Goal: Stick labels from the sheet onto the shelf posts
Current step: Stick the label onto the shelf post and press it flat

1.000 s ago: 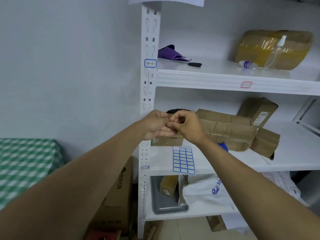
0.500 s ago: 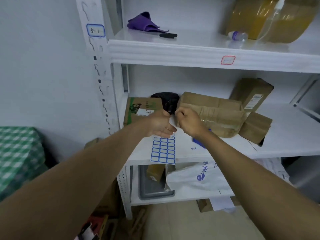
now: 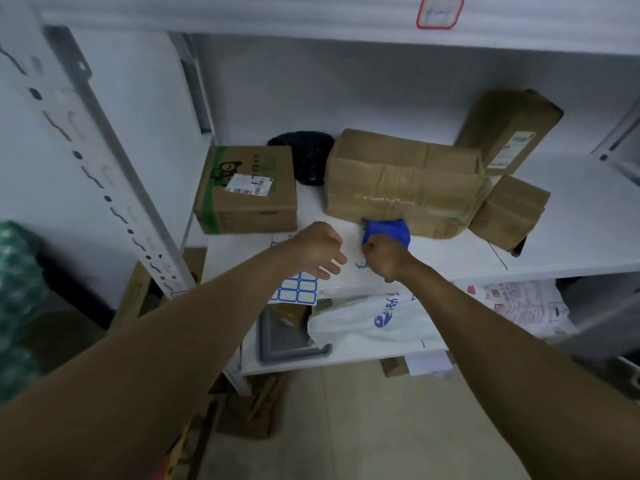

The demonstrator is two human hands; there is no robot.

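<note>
Label sheet (image 3: pixel 297 292) is held by the left hand (image 3: pixel 317 250) at the near edge of the middle shelf (image 3: pixel 571 244), its lower rows hanging below the hand. The right hand (image 3: pixel 384 255) is curled tight just right of it; any peeled label cannot be told. The slotted shelf post (image 3: pixel 90 161) stands well left.

No legible txt. Red-bordered label (image 3: pixel 440 11) on top shelf edge: blurred marks. Box sticker (image 3: pixel 248 184), white bag (image 3: pixel 374 320) print unreadable.

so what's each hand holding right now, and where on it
The left hand holds the label sheet by its upper part; the lower rows hang below. The right hand is curled, perhaps pinching a peeled label, but that cannot be told.
</note>
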